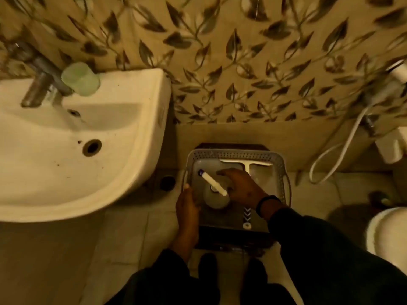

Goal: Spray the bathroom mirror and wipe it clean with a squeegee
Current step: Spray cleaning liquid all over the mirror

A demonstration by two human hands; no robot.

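basket: perforated plastic (matt) | sink: glossy ceramic | tap: dull metal | squeegee: smooth plastic

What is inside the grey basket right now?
The grey basket holds a white squeegee at the far side and a spray bottle beside the right hand. That hand hides part of the floor; the left hand is at the rim.

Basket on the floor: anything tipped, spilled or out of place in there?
Nothing stands out. In the basket the spray bottle stands upright under the right hand; the squeegee lies flat at the back. The left hand holds the rim.
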